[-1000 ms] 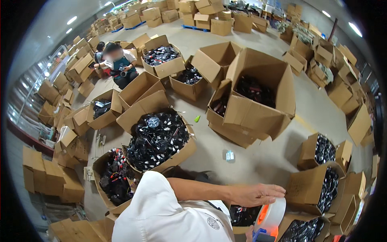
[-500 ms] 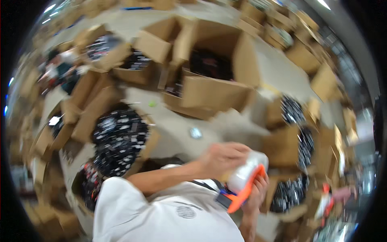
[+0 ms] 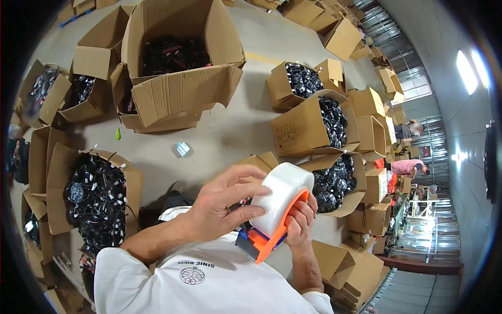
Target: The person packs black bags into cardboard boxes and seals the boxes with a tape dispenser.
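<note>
My right hand [image 3: 302, 220] is wrapped round an orange tape dispenser [image 3: 283, 226], with a dark, flat end piece at its lower left. A wide roll of clear packing tape [image 3: 284, 183] sits in the dispenser, tilted, in front of my chest. On the roll's left side rest the thumb and a fingertip of my left hand [image 3: 219, 201], spread apart; its other fingers are partly hidden. Whether a loose tape end lies under those fingertips cannot be made out.
An open carton [image 3: 56, 188] of black cables with white connectors stands at left. A large carton [image 3: 183, 97] stands beyond it. Cartons [image 3: 298, 133] of bagged black items line the right. A small pale blue packet [image 3: 183, 149] lies on the floor. People [image 3: 407, 167] are far right.
The head view has swung, so the cartons now appear further left and more of the right side shows. My left thumb and finger have spread on the tape roll; the right hand keeps its grip.
</note>
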A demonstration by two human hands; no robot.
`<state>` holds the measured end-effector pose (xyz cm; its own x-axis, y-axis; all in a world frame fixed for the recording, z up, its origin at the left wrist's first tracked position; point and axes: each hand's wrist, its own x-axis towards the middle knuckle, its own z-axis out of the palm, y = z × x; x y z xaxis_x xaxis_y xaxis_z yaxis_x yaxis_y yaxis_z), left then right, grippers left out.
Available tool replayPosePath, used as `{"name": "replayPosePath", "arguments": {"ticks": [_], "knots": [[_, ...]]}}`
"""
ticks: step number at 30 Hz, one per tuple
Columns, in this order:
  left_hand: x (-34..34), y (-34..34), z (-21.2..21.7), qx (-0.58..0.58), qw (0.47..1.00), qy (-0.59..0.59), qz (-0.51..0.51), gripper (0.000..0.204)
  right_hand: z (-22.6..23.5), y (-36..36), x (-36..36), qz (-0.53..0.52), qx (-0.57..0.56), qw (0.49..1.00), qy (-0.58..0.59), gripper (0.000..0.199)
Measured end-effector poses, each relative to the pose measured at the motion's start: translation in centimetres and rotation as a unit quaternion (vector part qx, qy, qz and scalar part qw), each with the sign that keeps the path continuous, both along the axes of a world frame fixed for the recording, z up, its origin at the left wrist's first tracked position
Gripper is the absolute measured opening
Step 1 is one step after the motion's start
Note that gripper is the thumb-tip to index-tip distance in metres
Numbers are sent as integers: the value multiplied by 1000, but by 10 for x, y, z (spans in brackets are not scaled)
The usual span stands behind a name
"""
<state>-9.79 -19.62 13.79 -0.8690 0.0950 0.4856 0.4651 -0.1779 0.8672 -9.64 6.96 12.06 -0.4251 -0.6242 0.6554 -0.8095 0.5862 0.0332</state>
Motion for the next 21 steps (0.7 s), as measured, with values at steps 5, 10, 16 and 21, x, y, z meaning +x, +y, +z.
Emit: {"name": "replayPosePath", "arguments": {"ticks": [5, 10, 16, 21], "knots": [[3, 4, 4, -19, 1000, 13, 7, 34, 4, 4, -1, -4, 9, 1000, 8, 31], [7, 5, 3, -6, 1000, -18, 4, 31, -3, 5, -4, 11, 8, 1000, 9, 31], [10, 5, -5, -46, 999, -15, 2, 30, -10, 10, -9, 31, 15, 999, -5, 30], [11, 12, -5, 2, 999, -26, 19, 27, -13, 12, -11, 37, 13, 999, -7, 29]]}}
